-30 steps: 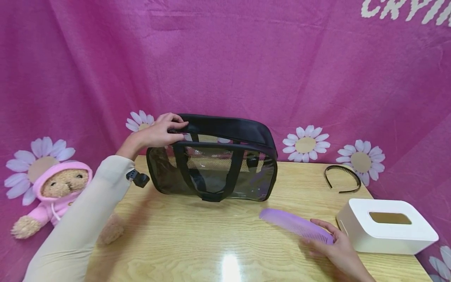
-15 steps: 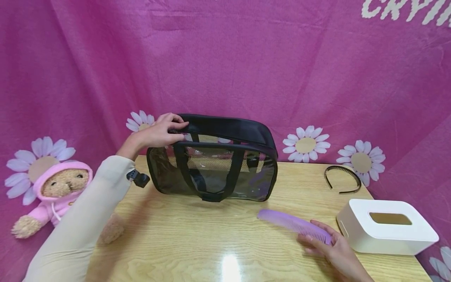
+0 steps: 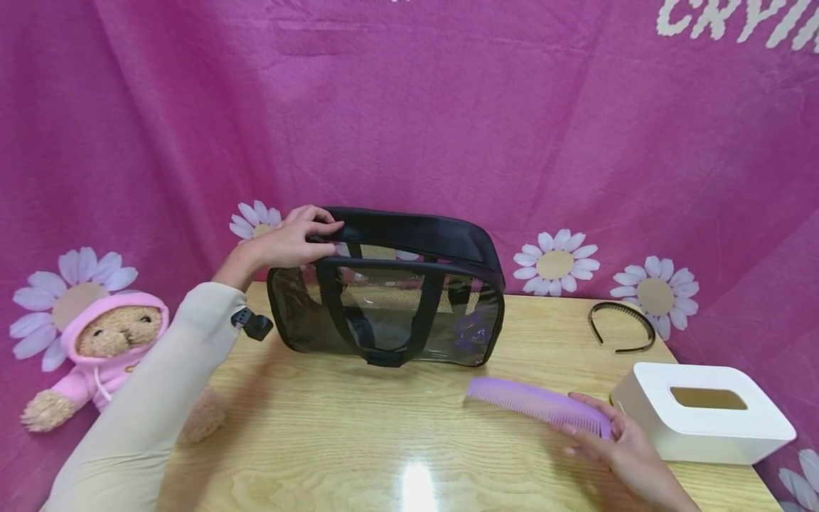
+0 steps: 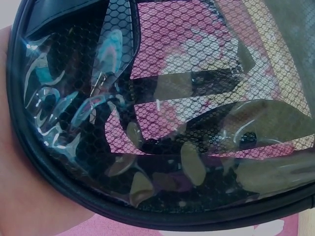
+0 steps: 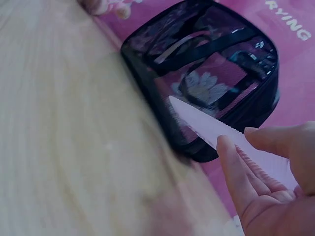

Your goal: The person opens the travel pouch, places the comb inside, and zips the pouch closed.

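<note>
A black-trimmed bag (image 3: 297, 313) with clear sides stands upright at the table's back, its top partly unzipped with a gap showing. My left hand (image 3: 291, 240) grips the bag's upper left corner; thumb and fingers lie around the opening's edge. In the left wrist view, the clear panel and dark piping (image 4: 44, 174) fill most of the picture, and only part of that hand (image 4: 22, 191) shows. My right hand (image 3: 630, 455) holds a purple comb (image 3: 531, 400) by its right end, above the table in front of the bag. The right wrist view shows thumb and fingers pinching the comb (image 5: 202, 123).
A white tissue box (image 3: 710, 419) stands right of my right hand, with a dark toothed headband (image 3: 623, 306) behind it. At left, a teddy bear (image 3: 115, 338) in a pink hoodie sits by my left forearm. A pink daisy-patterned cloth (image 3: 409, 107) hangs behind.
My right hand has shifted slightly to the right, and the comb has turned a little, its teeth facing the table's front edge more. My left hand and the bag stay still.
</note>
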`<state>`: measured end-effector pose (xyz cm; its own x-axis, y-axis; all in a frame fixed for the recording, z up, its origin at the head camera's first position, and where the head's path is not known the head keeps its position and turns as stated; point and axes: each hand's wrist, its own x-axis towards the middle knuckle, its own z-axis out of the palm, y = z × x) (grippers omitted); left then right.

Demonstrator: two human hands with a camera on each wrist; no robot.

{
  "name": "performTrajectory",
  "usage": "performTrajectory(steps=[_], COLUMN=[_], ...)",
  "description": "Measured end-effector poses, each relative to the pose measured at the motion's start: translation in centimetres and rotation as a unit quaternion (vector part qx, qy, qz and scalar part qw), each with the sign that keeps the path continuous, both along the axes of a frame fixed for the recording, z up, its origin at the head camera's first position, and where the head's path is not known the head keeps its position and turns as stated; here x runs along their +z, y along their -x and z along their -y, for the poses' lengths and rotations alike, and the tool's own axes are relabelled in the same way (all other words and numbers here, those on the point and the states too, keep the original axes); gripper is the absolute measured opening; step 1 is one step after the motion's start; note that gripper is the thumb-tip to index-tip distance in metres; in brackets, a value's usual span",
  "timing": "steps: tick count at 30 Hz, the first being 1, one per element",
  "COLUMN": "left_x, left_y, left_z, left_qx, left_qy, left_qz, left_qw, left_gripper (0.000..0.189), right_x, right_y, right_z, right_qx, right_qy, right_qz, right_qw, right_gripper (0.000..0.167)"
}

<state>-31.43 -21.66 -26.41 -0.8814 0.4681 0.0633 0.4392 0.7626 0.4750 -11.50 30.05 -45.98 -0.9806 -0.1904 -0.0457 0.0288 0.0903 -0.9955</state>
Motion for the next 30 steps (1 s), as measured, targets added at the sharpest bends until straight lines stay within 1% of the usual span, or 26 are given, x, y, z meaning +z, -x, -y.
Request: performTrajectory(steps=[4, 5, 8, 11, 12, 16, 19, 23, 27, 30], left_x=[-0.1, -0.1, -0.1, -0.2, -0.2, -0.2, -0.1, 0.0, 0.0, 0.1], left_y=[-0.1, -0.1, 0.0, 0.1, 0.1, 0.1, 0.0, 0.0, 0.0, 0.0], left_z=[0.0, 0.0, 0.0, 0.0, 0.0, 0.1, 0.1, 0.0, 0.0, 0.0], left_qx=[0.001, 0.001, 0.001, 0.001, 0.001, -0.003, -0.005, -0.005, -0.005, -0.003], left_qy=[0.001, 0.000, -0.001, -0.006, -0.007, -0.003, 0.000, 0.001, 0.000, -0.001], left_qz=[0.001, 0.002, 0.001, 0.000, 0.000, -0.001, 0.002, 0.005, 0.005, 0.005], left_qw=[1.0000, 1.0000, 1.0000, 1.0000, 1.0000, 1.0000, 1.0000, 1.0000, 1.0000, 1.0000], left_gripper=[0.060, 0.060, 0.060, 0.060, 0.060, 0.061, 0.061, 0.062, 0.063, 0.063], right_x=[1.4, 1.9, 3.2, 4.5, 5.0, 7.1, 8.6, 10.4, 12.4, 13.8], right_y=[-0.2, -0.2, 0.0, 0.2, 0.3, 0.7, 1.2, 1.8, 2.7, 3.6], right_z=[-0.1, -0.2, -0.7, -1.0, -1.1, -1.2, -1.4, -1.5, -1.6, -1.5], right_qx=[0.014, 0.026, 0.078, 0.117, 0.123, 0.135, 0.152, 0.157, 0.157, 0.150], right_qy=[-0.007, -0.006, 0.028, 0.065, 0.074, 0.107, 0.123, 0.111, 0.113, 0.107], right_qz=[-0.002, -0.001, -0.010, -0.033, -0.040, -0.042, -0.050, -0.088, -0.106, -0.112], right_qw=[0.9999, 0.9996, 0.9965, 0.9904, 0.9888, 0.9842, 0.9795, 0.9773, 0.9752, 0.9765], right_gripper=[0.044, 0.044, 0.047, 0.050, 0.052, 0.054, 0.057, 0.058, 0.057, 0.055])
